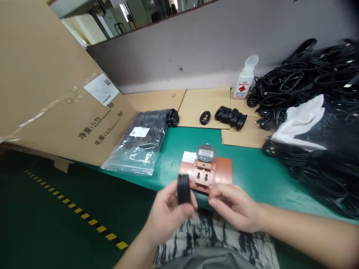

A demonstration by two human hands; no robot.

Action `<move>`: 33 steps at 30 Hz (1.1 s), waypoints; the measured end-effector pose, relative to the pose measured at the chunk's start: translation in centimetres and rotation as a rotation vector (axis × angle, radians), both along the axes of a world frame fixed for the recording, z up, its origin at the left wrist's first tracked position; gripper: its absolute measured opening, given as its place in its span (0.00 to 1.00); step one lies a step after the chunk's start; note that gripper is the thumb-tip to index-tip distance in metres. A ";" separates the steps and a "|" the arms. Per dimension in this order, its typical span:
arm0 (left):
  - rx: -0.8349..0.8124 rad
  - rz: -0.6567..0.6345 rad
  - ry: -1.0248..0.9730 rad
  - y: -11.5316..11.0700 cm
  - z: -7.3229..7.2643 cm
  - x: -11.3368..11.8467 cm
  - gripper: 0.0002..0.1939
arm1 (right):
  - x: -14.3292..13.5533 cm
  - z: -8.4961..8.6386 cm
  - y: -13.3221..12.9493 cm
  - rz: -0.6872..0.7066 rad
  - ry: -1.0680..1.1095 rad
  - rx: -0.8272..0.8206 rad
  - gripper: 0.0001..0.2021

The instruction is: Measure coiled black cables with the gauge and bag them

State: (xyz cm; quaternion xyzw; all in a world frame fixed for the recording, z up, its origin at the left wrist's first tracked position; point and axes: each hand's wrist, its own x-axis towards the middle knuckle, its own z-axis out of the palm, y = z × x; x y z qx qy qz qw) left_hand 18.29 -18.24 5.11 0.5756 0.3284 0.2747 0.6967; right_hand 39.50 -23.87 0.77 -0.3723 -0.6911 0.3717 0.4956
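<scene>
My left hand (171, 213) is closed round a small black coiled cable (183, 188), held upright in front of the gauge. A tiny green spot shows at the coil's top. My right hand (235, 205) has its fingers curled and thumb against them, by the front right edge of a copper-coloured metal base (223, 172); whether anything is between the fingertips is hidden. A round digital dial gauge (206, 153) is mounted on that base, its display reading about 0.00. Both hands are near the front edge of the green table (174, 149).
A large cardboard box (64, 104) stands at left, beside a clear bag of black cables (140, 138). Coiled cables (230, 117) and a single coil (205, 117) lie on cardboard sheets (207, 101). A white bottle (244, 80), heaped cables (308, 74) and a white glove (300, 119) are at right.
</scene>
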 end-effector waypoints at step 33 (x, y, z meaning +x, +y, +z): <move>0.943 -0.138 0.955 21.1 0.3 17.3 0.17 | -0.6 -0.1 0.7 0.083 0.042 -0.079 0.04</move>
